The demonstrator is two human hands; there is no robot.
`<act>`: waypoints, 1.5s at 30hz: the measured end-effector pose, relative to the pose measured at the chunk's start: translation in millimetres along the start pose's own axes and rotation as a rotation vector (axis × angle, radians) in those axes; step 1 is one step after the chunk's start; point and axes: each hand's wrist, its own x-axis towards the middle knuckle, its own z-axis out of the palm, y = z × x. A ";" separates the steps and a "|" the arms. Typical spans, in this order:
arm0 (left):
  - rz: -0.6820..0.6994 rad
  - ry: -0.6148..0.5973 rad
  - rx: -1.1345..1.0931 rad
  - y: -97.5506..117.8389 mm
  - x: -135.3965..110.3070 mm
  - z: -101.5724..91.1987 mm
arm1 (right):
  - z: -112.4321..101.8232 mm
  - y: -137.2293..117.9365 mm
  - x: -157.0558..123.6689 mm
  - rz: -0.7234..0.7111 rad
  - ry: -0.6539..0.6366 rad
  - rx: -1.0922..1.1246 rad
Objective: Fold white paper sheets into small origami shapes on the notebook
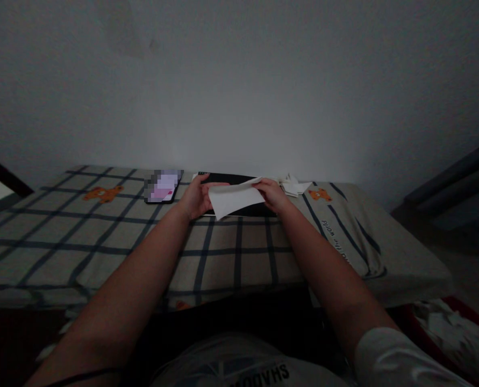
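Observation:
A white sheet of paper (236, 199) is raised over a flat black board (245, 210) with a thin white edge. My right hand (272, 194) pinches the sheet at its right end between thumb and fingers. On the other side, my left hand (198, 198) is open, thumb spread away from the fingers. Some of its fingertips disappear behind the sheet's left edge, so I cannot tell how firmly they touch it. Folded white paper pieces (293, 185) lie just beyond my right wrist.
A phone (162, 187) with a lit, blurred screen lies left of the board. Checked cloth (122, 236) with bear prints covers the table, which meets a pale wall (239, 97). At lower right, a red bin (451, 303) holds crumpled white paper.

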 end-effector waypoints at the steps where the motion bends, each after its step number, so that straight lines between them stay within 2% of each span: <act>1: -0.034 -0.015 0.046 -1.6 0.0 1.4 | 0.2 0.3 -0.6 0.008 -0.020 -0.018; 5: -0.067 -0.171 0.221 -7.7 -0.4 6.3 | 0.2 -1.5 -3.6 -0.010 -0.028 -0.081; 7: -0.069 -0.185 0.224 -8.9 -0.6 7.2 | 1.0 -3.9 -5.0 -0.019 -0.046 -0.095; 11: 0.005 -0.057 0.193 -9.7 1.5 8.4 | 4.5 -6.0 -4.6 -0.033 -0.023 -0.005; 14: 0.167 0.102 0.178 -11.2 5.9 9.2 | 7.0 -3.3 -2.2 0.010 0.001 0.051; 17: 0.336 0.256 0.183 -13.1 10.6 8.2 | 11.2 0.7 -1.5 0.074 -0.041 0.044; 20: 0.406 0.296 0.224 -15.5 13.5 6.8 | 19.0 4.1 -2.4 0.015 -0.095 -0.024; 22: 0.402 0.279 0.273 -17.8 13.9 7.8 | 24.4 5.7 -2.6 -0.054 -0.085 -0.116; 26: 0.362 0.230 0.409 -22.3 11.4 15.2 | 28.4 8.1 -1.3 -0.148 0.021 -0.197; 28: 0.345 0.158 0.428 -23.0 9.2 20.0 | 26.4 9.5 -0.1 -0.170 0.058 -0.214; 30: 0.337 0.066 0.408 -22.5 7.2 23.8 | 23.3 10.7 0.6 -0.189 0.055 -0.236; 32: 0.329 0.032 0.384 -21.1 5.9 25.5 | 21.0 11.1 0.4 -0.200 0.019 -0.252; 36: 0.282 0.147 0.331 -18.6 6.1 22.5 | 22.3 8.7 -2.7 -0.167 -0.069 -0.253; 39: 0.269 0.175 0.322 -18.7 7.0 19.0 | 26.0 5.7 -5.4 -0.147 -0.096 -0.267; 45: 0.303 0.233 0.312 -20.8 8.2 19.6 | 32.0 0.1 -8.9 -0.154 0.007 -0.280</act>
